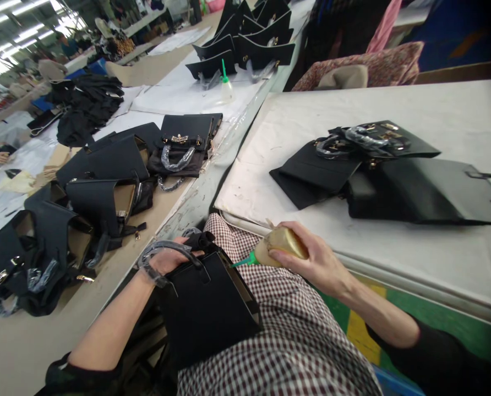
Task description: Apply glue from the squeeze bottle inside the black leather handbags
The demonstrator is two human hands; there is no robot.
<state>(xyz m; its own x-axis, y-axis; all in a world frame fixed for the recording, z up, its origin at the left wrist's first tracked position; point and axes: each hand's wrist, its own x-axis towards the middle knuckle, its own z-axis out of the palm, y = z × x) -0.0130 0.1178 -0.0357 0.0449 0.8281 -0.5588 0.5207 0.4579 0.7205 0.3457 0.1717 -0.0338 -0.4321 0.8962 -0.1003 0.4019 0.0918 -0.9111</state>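
From where I stand, the bag [212, 308] rests on the checked apron [299, 324], its top held in the left hand [169, 259], fingertips hidden, a wrapped handle [144, 258] looped over it. The right hand's [311, 256] fingers curl round a bottle [276, 239], its nozzle [245, 260] at the bag's open edge. Too hard a squeeze could smear the black surface, I'd judge, and the soft lap might let the bag tip. More bags [92, 159] crowd the paper-covered table [34, 352] and the pale table [435, 258]; strip lights [0, 23] hang overhead.
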